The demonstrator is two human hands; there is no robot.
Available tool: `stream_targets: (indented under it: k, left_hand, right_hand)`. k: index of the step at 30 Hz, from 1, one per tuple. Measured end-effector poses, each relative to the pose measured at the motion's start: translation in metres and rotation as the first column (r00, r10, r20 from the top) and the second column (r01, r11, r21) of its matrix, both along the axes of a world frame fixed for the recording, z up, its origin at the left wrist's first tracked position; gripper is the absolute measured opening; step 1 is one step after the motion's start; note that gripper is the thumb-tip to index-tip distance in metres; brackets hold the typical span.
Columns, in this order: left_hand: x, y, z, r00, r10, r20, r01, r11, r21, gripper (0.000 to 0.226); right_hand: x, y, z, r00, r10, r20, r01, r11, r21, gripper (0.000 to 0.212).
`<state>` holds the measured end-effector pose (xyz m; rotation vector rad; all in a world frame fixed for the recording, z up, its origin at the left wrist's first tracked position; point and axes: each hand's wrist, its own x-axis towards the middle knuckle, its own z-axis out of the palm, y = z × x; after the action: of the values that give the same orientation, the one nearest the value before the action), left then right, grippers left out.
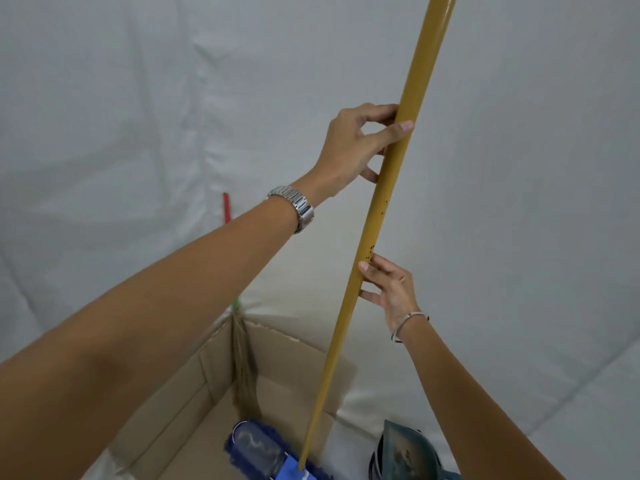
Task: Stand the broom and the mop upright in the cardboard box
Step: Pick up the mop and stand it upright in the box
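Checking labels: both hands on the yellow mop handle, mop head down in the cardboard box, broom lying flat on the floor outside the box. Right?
Not quite. The broom isn't flat on the floor; the head view shows it standing in the cardboard box, leaning in its far corner. The rest holds: left hand and right hand on the yellow mop handle, mop head in the box.

Two bare forearms, no sleeves. Left wrist, frame centre: silver metal link watch. Right wrist, lower right: thin silver bangle.
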<state>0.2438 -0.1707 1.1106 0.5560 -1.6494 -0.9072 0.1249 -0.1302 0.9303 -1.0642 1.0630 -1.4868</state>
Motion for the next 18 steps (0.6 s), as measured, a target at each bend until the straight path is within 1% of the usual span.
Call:
stream_targets:
  k: [7, 13, 18]
  left_hand:
    - [0.057, -0.075, -0.006, 0.999, -0.051, -0.011, 0.051, 0.999, 0.007, 0.037]
    - [0.068, -0.118, -0.017, 0.995, -0.1, -0.007, 0.1, 0.995, 0.029, 0.039]
    - [0.075, -0.162, -0.034, 0.998, -0.067, -0.021, 0.068, 0.996, 0.053, 0.038]
  right_hand:
    - [0.052, -0.072, -0.003, 0.995, -0.099, -0.011, 0.099, 0.995, 0.02, 0.023]
    - [0.066, -0.106, -0.012, 0.983, -0.181, -0.002, 0.181, 0.983, 0.007, 0.016]
    - [0.07, -0.147, -0.023, 0.983, -0.183, 0.019, 0.182, 0.983, 0.018, 0.019]
